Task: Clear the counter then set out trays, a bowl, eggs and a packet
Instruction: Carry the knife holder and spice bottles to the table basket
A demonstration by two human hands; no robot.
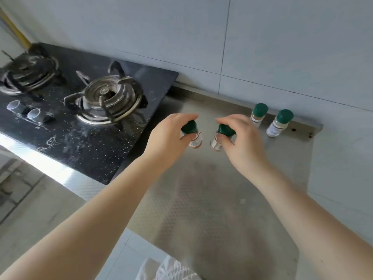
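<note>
Several small glass spice jars with green caps are on the steel counter (201, 199). My left hand (167, 138) grips one jar (192, 136) by its cap, slightly tilted. My right hand (242, 142) grips a second jar (220, 138) the same way, just to the right of the first. Two more jars stand upright near the back wall: one (258, 115) behind my right hand and one (279, 123) further right. No trays, bowl, eggs or packet are in view.
A black gas hob (90, 138) with two burners and knobs fills the left side. Grey wall tiles (282, 47) rise behind the counter. The counter ends at a side wall (343, 168) on the right. White cloth (167, 269) shows at the bottom edge.
</note>
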